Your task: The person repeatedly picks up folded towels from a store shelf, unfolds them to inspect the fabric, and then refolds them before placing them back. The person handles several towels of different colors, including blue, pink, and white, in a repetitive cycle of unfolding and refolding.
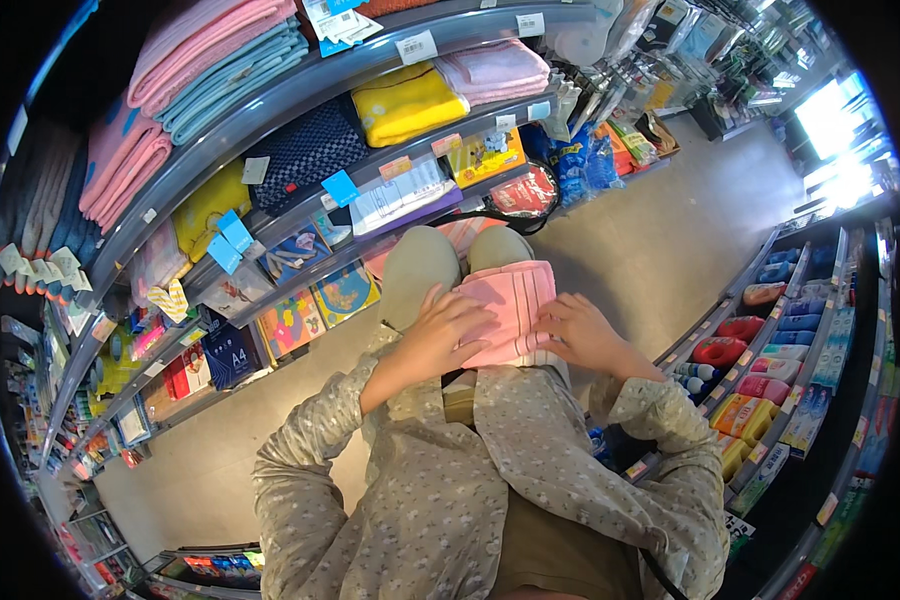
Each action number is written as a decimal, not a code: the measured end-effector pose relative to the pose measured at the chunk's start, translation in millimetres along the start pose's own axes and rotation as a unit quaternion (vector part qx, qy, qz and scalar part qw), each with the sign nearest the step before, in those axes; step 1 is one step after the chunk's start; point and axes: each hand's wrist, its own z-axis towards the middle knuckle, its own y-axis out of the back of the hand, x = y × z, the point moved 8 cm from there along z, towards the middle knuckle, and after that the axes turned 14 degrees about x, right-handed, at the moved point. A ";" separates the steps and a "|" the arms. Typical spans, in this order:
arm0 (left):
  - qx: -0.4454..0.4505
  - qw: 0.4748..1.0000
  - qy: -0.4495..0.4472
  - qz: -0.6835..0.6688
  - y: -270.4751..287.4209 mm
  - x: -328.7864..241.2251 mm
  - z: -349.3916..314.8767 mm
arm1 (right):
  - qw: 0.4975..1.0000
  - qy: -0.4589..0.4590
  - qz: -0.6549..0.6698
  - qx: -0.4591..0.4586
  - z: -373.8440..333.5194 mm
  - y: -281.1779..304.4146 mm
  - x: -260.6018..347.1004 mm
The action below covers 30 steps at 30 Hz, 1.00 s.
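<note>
A folded pink towel (510, 300) with thin dark stripes along its right part lies across my thighs, close to my knees. On its left side rests my left hand (450, 325), palm down, with the fingers spread over the cloth. My right hand (578, 328) touches the towel's right edge; its fingers are stretched and apart, and no grip on the fabric shows. Behind my knees another pink striped cloth (457, 232) is partly hidden.
Ahead and to the left, a shelf (280, 85) holds stacked pink towels (205, 45), blue towels (235, 85), a yellow towel (405, 103) and a dark checked towel (310, 155). Bottles and packets fill the right-hand shelf (760, 370). Grey floor (660, 240) runs between them.
</note>
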 end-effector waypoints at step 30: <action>-0.192 0.786 -0.040 -0.587 36.0 -9.1 -8.2 | 0.900 -0.009 0.397 -0.182 100.6 103.6 57.5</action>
